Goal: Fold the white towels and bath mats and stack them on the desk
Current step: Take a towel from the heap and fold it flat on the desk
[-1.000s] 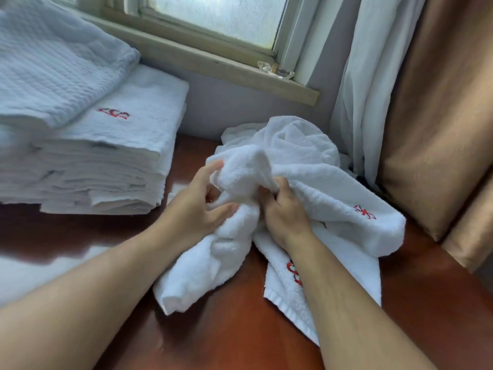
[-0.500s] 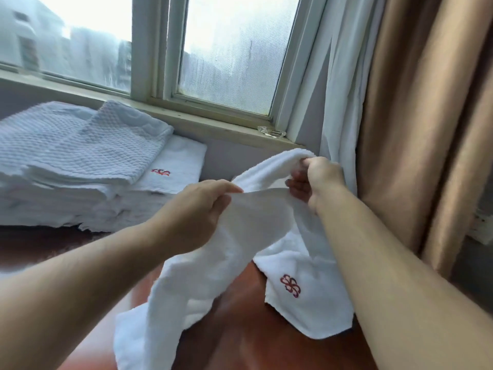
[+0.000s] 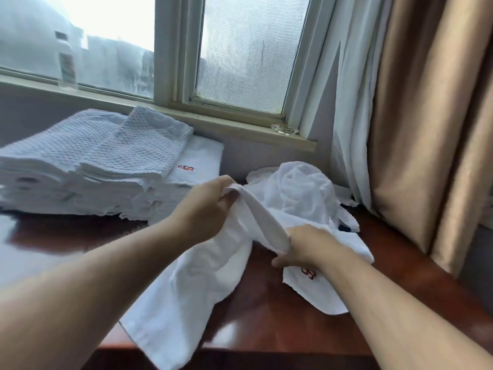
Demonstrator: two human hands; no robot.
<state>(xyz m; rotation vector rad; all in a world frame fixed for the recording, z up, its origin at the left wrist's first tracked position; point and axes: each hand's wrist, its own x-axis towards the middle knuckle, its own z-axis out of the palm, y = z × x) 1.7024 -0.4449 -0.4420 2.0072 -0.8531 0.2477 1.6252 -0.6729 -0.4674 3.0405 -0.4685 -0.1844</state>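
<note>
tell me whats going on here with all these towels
A person is working on a white towel over the desk. The left hand grips one end raised, the right hand grips it lower down, and the rest trails unfolded across the wood. A stack of folded towels sits to the left, and a crumpled white cloth lies by the curtain.

Glossy reddish desk (image 3: 266,311): towel stack (image 3: 101,177), loose towels (image 3: 298,196).
</note>
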